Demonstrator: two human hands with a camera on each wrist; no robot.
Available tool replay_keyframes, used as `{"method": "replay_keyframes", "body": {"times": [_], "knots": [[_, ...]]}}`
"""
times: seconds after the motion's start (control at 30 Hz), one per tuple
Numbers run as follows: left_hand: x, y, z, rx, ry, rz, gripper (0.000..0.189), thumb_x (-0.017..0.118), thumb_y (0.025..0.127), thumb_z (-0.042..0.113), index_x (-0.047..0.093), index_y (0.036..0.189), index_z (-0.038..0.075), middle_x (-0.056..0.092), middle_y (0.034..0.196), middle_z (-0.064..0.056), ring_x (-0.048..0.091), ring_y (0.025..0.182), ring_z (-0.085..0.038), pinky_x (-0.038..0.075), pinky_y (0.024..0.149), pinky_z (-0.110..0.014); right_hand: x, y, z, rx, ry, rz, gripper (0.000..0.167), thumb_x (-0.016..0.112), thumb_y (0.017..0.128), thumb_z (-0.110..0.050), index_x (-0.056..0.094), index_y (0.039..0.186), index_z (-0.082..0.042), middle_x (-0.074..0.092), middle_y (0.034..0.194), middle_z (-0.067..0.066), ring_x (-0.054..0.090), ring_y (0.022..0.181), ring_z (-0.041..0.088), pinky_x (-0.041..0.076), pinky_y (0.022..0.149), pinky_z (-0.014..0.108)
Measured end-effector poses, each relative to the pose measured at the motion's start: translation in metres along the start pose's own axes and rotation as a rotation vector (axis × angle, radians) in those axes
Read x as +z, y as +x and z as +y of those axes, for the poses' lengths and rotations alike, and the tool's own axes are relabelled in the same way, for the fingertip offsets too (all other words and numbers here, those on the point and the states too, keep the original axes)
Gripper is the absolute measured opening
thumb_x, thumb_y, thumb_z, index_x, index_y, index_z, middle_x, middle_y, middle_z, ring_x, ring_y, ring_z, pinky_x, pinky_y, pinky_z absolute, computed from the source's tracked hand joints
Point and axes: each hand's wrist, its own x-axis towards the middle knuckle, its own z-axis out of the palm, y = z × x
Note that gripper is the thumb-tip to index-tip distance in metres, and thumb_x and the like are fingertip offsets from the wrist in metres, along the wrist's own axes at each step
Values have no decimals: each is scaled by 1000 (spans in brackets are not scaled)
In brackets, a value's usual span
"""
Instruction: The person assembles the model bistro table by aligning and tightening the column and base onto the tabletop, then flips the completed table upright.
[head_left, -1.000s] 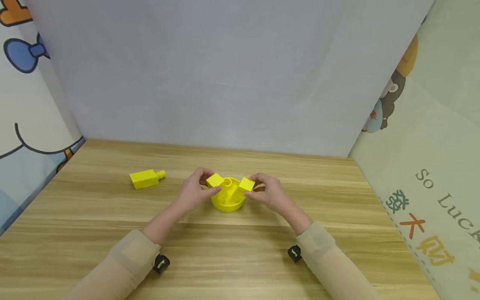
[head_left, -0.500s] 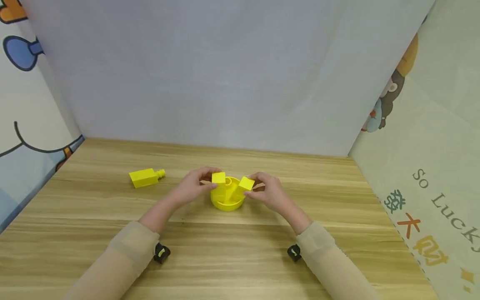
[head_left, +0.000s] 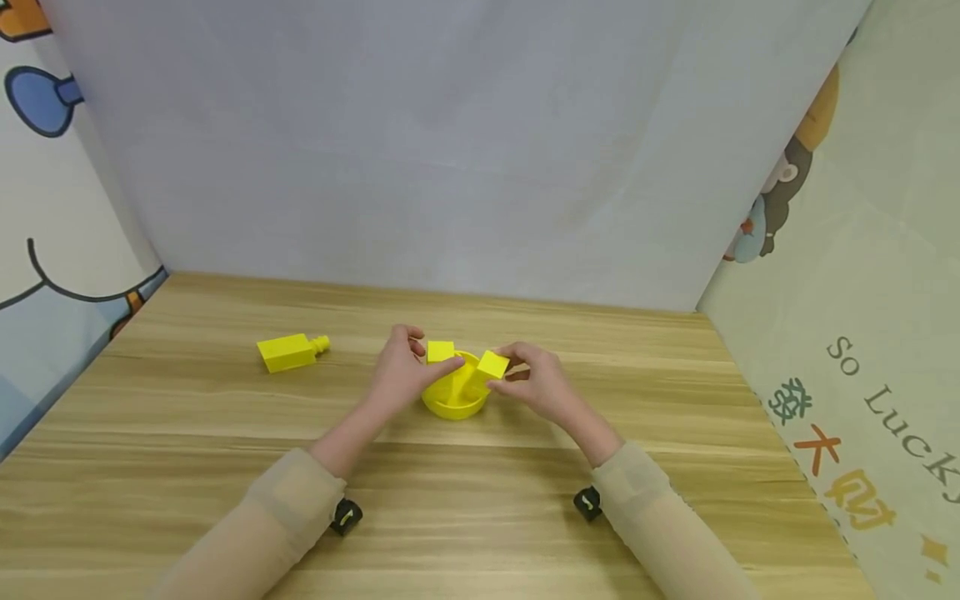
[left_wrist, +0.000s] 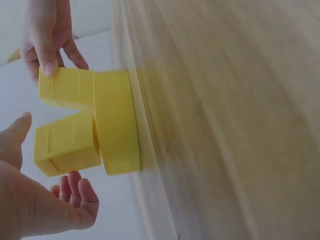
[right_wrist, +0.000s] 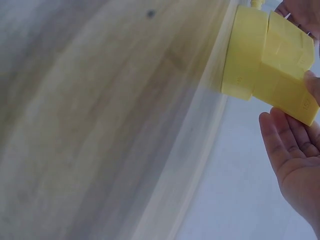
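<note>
A round yellow base [head_left: 454,411] with a raised rim stands on the table, and two yellow rectangular blocks lean outward from it. Around the left block [head_left: 440,351], my left hand [head_left: 402,373] is spread; in the left wrist view a gap shows between its thumb and fingers and that block [left_wrist: 67,143]. My right hand [head_left: 542,385] holds the right block [head_left: 492,365] between thumb and fingers. The right wrist view shows the thumb on this block [right_wrist: 285,87] near its outer end. How the blocks' lower ends sit in the base is hidden.
Another yellow block with a ridged knob [head_left: 288,353] lies on its side on the wooden table [head_left: 480,517], left of the hands. A pale wall [head_left: 420,167] stands behind the table, with printed panels at both sides.
The left block has turned and shifted slightly right. My left hand has let go of it, its thumb now reaching across in front. The right hand keeps its hold, almost still.
</note>
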Motion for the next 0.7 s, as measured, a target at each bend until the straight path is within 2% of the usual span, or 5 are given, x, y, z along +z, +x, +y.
{"method": "replay_keyframes", "body": {"times": [0.2, 0.33, 0.53, 0.7], "knots": [[6, -1, 3, 17, 28, 28, 63, 77, 75, 42, 40, 106, 3, 44, 95, -11, 44, 86, -24, 40, 70, -31, -1, 0, -1, -2, 9, -5, 39, 75, 80, -10, 60, 114, 1, 63, 109, 12, 62, 94, 23, 55, 79, 28], [5, -1, 3, 35, 45, 19, 53, 76, 78, 36, 42, 103, 4, 46, 92, -11, 45, 84, -23, 41, 68, -29, -1, 0, -1, -3, 12, -6, 39, 75, 80, -10, 60, 114, 1, 63, 110, 12, 62, 95, 24, 55, 79, 29], [-1, 0, -1, 94, 33, -35, 46, 76, 79, 30, 46, 104, 5, 53, 95, -11, 51, 86, -23, 47, 71, -28, -2, -1, -1, -8, 3, -1, 38, 75, 80, -10, 61, 114, 1, 63, 110, 12, 62, 95, 24, 55, 79, 28], [-6, 1, -5, 156, 51, -108, 45, 75, 80, 30, 52, 110, 6, 58, 108, -11, 56, 97, -25, 52, 81, -34, -2, -1, -1, -11, 14, -2, 38, 75, 79, -9, 61, 113, 1, 63, 109, 13, 62, 94, 25, 55, 79, 28]]}}
